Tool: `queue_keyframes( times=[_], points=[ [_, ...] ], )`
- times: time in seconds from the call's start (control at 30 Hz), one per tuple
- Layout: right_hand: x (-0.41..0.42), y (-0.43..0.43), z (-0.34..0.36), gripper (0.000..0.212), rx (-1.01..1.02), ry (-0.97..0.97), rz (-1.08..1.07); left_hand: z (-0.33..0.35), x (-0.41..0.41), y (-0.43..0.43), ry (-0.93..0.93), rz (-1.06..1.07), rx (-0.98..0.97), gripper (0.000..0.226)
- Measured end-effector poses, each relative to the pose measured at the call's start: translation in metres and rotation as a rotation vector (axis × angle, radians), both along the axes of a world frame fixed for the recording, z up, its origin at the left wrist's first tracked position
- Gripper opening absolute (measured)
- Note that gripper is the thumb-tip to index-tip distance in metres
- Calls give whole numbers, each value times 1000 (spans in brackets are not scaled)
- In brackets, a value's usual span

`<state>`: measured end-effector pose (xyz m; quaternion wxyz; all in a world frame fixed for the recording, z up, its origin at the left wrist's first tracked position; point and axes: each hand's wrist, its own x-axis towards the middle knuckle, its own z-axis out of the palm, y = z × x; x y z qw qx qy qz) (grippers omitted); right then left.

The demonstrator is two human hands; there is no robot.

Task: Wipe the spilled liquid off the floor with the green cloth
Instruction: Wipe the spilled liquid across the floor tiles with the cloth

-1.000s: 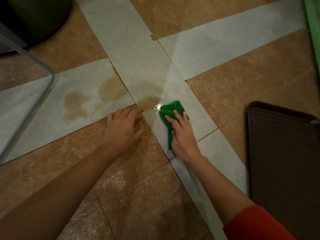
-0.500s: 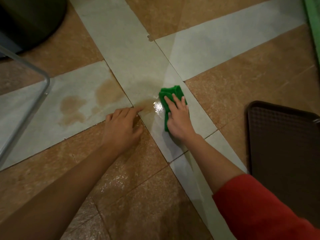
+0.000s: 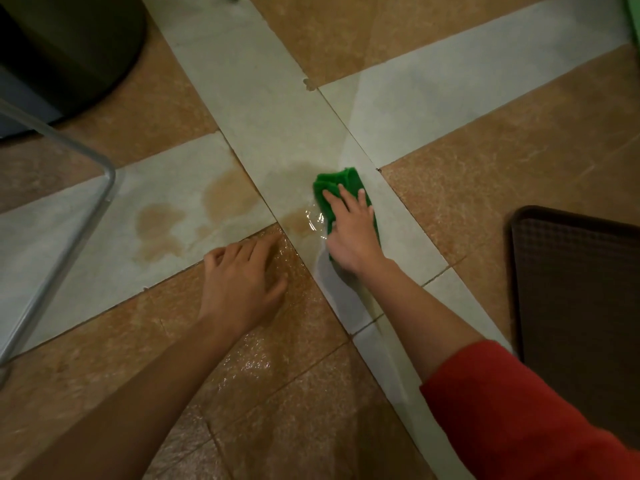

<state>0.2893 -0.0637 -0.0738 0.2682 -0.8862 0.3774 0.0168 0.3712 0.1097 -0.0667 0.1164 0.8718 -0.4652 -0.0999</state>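
The right hand [image 3: 351, 233] lies flat, fingers [image 3: 346, 197] straight, pressing the green cloth [image 3: 337, 183] under it toward the brown spill [image 3: 225, 197] just left, while the left hand [image 3: 242, 282] rests loose and empty on the floor [image 3: 450, 209], likely as a brace.

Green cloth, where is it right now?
In the head view, the green cloth lies right of centre on the pale floor strip, pressed flat under the right hand, at the right edge of the spilled liquid.

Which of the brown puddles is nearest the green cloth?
The glistening puddle against the green cloth under the right hand; the other two lie further left.
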Motion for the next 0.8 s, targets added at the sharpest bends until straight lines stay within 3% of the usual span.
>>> queue_keyframes(
  times=[0.23, 0.43, 0.63, 0.8],
  points=[
    [-24, 20, -2, 61, 0, -118, 176, 1, 0, -1, 10, 12, -4, 57],
    [8, 3, 2, 66, 19, -31, -40, 1, -1, -1, 41, 19, -17, 57],
    [-7, 35, 4, 64, 73, -135, 214, 6, 7, -5, 89, 66, -84, 58],
    [-10, 30, 0, 60, 86, -140, 96, 7, 11, 3, 67, 96, -80, 58]
  ],
)
